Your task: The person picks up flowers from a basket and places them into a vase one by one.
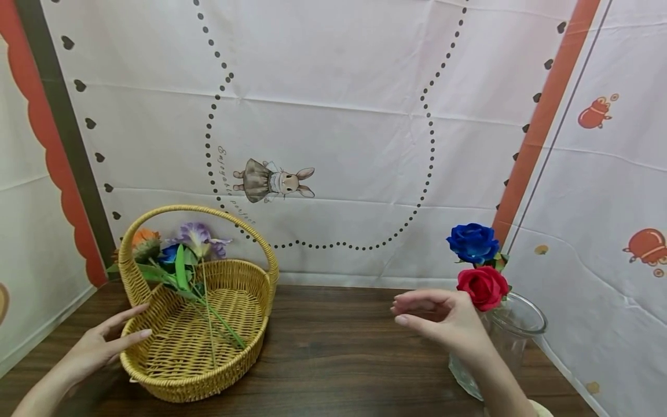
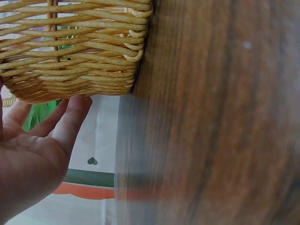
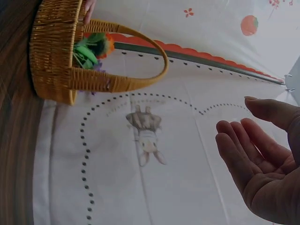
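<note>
Roses already stand in the glass vase; flowers seemingly remain in the wicker basket the left hand grips, right hand relaxed, empty.

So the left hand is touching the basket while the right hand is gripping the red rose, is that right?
Not quite: the right hand isn't gripping the red rose. The right wrist view shows nothing held in its fingers. The left hand is touching the basket, as you say.
</note>
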Demonstrator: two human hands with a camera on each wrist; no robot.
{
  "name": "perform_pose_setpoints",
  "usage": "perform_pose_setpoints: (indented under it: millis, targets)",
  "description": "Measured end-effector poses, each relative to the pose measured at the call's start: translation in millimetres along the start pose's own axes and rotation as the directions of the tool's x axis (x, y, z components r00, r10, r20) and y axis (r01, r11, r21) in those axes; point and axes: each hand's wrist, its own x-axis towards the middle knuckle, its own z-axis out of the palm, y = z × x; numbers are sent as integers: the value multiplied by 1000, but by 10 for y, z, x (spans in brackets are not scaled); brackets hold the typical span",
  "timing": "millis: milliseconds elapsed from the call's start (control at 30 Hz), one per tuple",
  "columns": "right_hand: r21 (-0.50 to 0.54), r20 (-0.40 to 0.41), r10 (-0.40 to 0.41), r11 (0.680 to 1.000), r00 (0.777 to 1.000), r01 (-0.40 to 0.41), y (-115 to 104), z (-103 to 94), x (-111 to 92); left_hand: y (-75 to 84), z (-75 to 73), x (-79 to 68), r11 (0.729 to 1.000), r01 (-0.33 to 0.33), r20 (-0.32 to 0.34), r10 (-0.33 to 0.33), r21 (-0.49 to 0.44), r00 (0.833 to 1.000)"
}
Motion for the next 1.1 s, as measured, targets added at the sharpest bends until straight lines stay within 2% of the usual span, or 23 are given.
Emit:
perform_pose_setpoints:
  millis: [200,333,567,700,1100]
  targets:
    - [21,27,89,996,996,-90,133,187,140,4,12,3,1000,-3,-3,3,-24,1000]
    - [57,52,127,990,991,-130,231,304,226,-3,0,1,1000,-25,-8,25,6,1000]
    - [116,92,150,980,984,-160,321,485,337,9,-4,9,1000,13,10,-13,-24,1000]
    - [131,103,168,975,980,-180,347,583,395,13,-2,-5,1000,-8,3,8,-11,1000]
    - [162,162,194,962,968,-220,424,929,590,12,3,-2,999,17,8,-17,-31,1000]
